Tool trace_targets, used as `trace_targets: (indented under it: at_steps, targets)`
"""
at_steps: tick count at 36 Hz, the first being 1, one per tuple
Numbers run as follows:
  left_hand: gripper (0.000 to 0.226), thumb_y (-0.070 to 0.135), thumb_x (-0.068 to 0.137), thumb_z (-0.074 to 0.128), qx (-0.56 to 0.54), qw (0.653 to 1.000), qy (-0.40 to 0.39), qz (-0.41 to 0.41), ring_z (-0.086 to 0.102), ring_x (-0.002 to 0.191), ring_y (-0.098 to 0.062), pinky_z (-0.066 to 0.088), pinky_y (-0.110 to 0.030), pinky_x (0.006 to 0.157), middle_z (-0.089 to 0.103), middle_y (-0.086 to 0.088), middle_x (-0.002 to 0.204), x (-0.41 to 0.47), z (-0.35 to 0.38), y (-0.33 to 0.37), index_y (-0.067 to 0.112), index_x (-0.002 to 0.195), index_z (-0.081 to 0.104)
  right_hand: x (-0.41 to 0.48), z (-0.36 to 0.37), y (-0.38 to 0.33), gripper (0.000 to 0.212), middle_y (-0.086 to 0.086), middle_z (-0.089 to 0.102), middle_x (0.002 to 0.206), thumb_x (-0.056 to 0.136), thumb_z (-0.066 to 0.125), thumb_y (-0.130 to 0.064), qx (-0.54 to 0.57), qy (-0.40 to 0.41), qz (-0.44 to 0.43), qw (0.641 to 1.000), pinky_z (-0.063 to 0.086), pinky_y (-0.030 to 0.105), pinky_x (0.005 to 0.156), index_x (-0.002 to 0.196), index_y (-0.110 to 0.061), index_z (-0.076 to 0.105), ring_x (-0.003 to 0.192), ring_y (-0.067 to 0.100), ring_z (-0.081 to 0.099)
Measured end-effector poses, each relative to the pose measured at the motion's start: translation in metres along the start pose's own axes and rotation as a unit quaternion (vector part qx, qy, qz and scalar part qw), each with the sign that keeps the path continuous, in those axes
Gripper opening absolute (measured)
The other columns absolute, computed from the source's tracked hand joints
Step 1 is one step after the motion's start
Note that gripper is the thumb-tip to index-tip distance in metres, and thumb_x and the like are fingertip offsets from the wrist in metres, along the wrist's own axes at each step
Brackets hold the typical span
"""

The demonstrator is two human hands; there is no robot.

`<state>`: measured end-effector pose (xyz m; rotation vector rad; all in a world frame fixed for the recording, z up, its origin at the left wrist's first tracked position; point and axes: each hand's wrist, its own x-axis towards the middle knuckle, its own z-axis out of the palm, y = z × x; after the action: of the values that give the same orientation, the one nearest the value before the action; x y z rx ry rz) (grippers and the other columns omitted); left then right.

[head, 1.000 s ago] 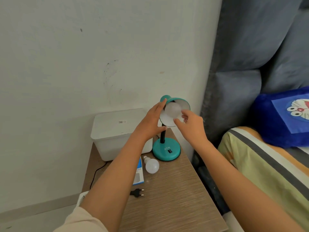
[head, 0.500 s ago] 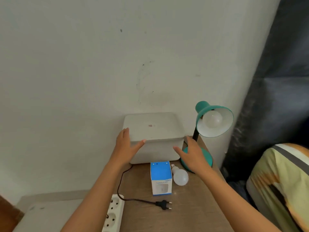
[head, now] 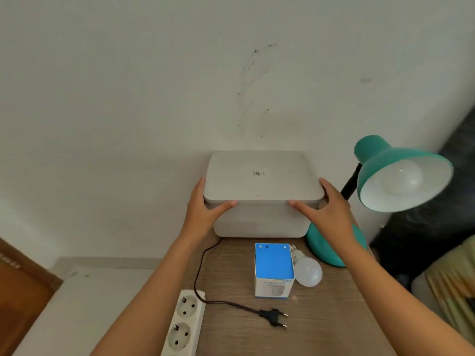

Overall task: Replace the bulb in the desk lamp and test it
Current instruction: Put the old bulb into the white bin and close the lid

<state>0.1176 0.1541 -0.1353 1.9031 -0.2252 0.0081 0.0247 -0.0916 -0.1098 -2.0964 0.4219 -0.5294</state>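
Your left hand [head: 203, 211] and right hand [head: 331, 211] hold the white box [head: 262, 191] by its sides, fingers spread wide around its lid, maybe to move it away, while the lamp [head: 401, 173] has its bulb [head: 403, 179] in and the plug [head: 273, 316] lies loose on the counter [head: 321, 317].

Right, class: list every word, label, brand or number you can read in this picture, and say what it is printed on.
None can be read for certain.
White box: small dark mark on the lid, too blurred to read.
Blue bulb carton: print on its front face, upside down and blurred, unreadable.
Lamp, power strip, plug: no text visible.
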Motion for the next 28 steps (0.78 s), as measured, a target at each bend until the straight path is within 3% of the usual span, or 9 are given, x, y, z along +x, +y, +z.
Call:
trace_targets:
  at_steps: [2,5,8,11,16,20,23,28]
  targets:
    - [0.11,0.067,0.052,0.079,-0.009,1.0,-0.001,0.004,0.042,0.13,-0.013,0.039,-0.04,0.108,0.042,0.004,0.144,0.001,0.0,-0.001,0.025,0.142,0.033,0.0,0.002,0.002,0.088,0.004,0.05,0.137,0.065,0.081,-0.038,0.011,0.012,-0.003,1.0,0.033,0.022,0.097,0.137,-0.012,0.039,0.124,0.015,0.045]
    - [0.103,0.05,0.058,0.083,-0.036,0.999,0.012,0.019,0.041,0.124,-0.008,0.038,-0.027,0.103,0.042,0.016,0.134,-0.001,0.004,0.0,0.027,0.143,0.03,-0.002,0.005,0.005,0.09,0.006,0.048,0.141,0.064,0.081,-0.039,0.025,0.022,0.0,0.999,0.033,0.022,0.1,0.139,-0.013,0.038,0.128,0.017,0.044]
    - [0.094,0.046,0.06,0.077,-0.06,0.998,0.024,0.029,0.044,0.123,-0.006,0.04,-0.027,0.102,0.043,0.015,0.133,-0.002,0.007,0.003,0.031,0.141,0.032,-0.001,0.007,0.005,0.091,0.004,0.044,0.143,0.064,0.08,-0.042,0.057,0.032,0.007,0.998,0.034,0.027,0.106,0.14,-0.018,0.036,0.131,0.018,0.041]
    - [0.069,0.04,0.065,0.076,-0.089,0.995,0.038,0.034,0.048,0.109,0.008,0.044,-0.021,0.092,0.047,0.026,0.118,0.001,0.009,0.012,0.044,0.122,0.037,0.004,0.009,-0.004,0.092,0.0,0.045,0.142,0.061,0.077,-0.052,0.093,0.054,0.012,0.994,0.037,0.038,0.11,0.139,-0.024,0.037,0.131,0.016,0.041]
    - [0.055,0.025,0.076,0.075,-0.11,0.992,0.026,0.048,0.049,0.091,0.027,0.044,-0.003,0.076,0.051,0.025,0.11,0.012,0.005,0.023,0.041,0.115,0.041,0.012,0.006,-0.015,0.09,-0.001,0.046,0.14,0.067,0.075,-0.048,0.116,0.04,0.018,0.992,0.036,0.033,0.107,0.141,-0.023,0.032,0.13,0.016,0.042]
    - [0.057,0.022,0.074,0.077,-0.12,0.992,-0.008,0.031,0.053,0.089,0.023,0.046,-0.005,0.073,0.055,0.021,0.109,0.02,0.002,0.028,0.034,0.119,0.044,0.016,0.004,-0.019,0.092,0.001,0.045,0.141,0.067,0.076,-0.046,0.109,0.018,0.035,0.993,0.038,0.033,0.104,0.142,-0.022,0.028,0.129,0.019,0.041]
    - [0.067,0.028,0.068,0.079,-0.129,0.991,-0.009,0.024,0.055,0.099,0.012,0.047,-0.006,0.076,0.056,0.018,0.112,0.021,0.001,0.031,0.027,0.125,0.045,0.018,0.003,-0.023,0.093,0.002,0.046,0.14,0.065,0.077,-0.048,0.108,0.022,0.039,0.993,0.04,0.035,0.104,0.141,-0.021,0.03,0.129,0.02,0.043]
    - [0.073,0.024,0.069,0.079,-0.133,0.99,-0.001,0.037,0.052,0.105,0.004,0.048,-0.006,0.078,0.055,0.015,0.116,0.018,-0.005,0.038,0.022,0.132,0.042,0.014,-0.001,-0.034,0.092,-0.001,0.046,0.14,0.067,0.078,-0.042,0.124,0.023,0.021,0.992,0.036,0.023,0.097,0.142,-0.021,0.029,0.124,0.012,0.043]
